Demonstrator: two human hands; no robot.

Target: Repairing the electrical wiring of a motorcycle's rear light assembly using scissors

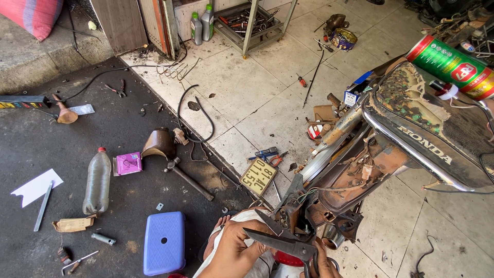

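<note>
Dark metal scissors [280, 242] are open at the bottom of the view, blades pointing left, right by the rusty rear frame [329, 195] of a motorcycle. My right hand [323, 263] grips the handles at the lower edge, mostly cut off. My left hand [232, 251] is curled beside the lower blade with its fingertips touching it; whether it holds anything is hidden. Thin wires [303, 194] hang from the frame just above the blades. The worn seat [437, 123] rises to the right.
A green spray can [453, 67] lies on the seat. On the floor are a yellow number plate [258, 176], a hammer [188, 177], a blue plastic stool [163, 242], a plastic bottle [98, 181], pliers, black hose and scattered small parts. A tool rack [249, 20] stands at the back.
</note>
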